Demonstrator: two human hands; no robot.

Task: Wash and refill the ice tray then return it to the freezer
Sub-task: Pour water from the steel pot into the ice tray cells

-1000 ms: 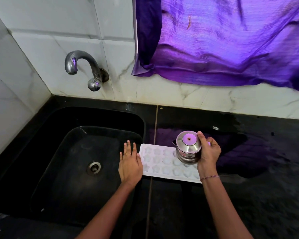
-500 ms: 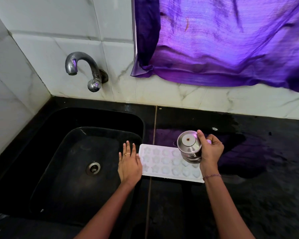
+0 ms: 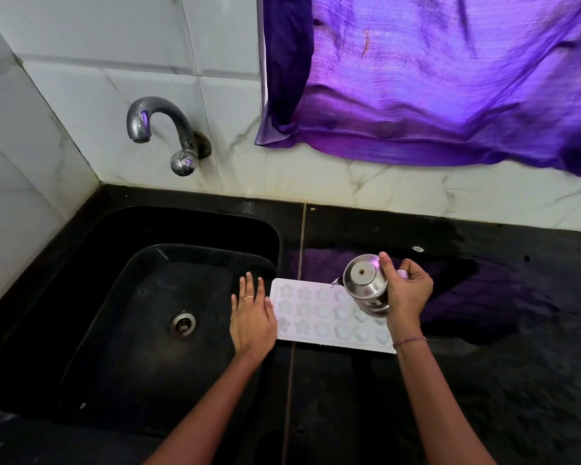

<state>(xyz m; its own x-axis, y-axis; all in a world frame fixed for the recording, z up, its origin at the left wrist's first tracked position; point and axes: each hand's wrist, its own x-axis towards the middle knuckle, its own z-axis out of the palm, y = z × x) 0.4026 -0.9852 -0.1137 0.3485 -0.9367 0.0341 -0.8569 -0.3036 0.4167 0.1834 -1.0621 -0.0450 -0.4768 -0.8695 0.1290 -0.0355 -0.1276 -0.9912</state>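
A white ice tray (image 3: 319,313) with star-shaped cells lies flat on the black counter, just right of the sink. My left hand (image 3: 250,317) rests flat with straight fingers against the tray's left end. My right hand (image 3: 408,293) grips a small steel pot (image 3: 366,285), which is tipped on its side over the tray's right half with its base facing me. A thin trickle of water shows at the pot's left lip (image 3: 333,282). The cells look wet and glossy.
The black sink (image 3: 141,313) with its drain (image 3: 182,325) lies to the left. A steel tap (image 3: 163,129) juts from the tiled wall above it. A purple cloth (image 3: 433,78) hangs at the upper right. The black counter (image 3: 500,330) is wet behind the tray.
The pot has risen slightly and shifted a little away from me over the tray. My left hand has stayed at the tray's left end.
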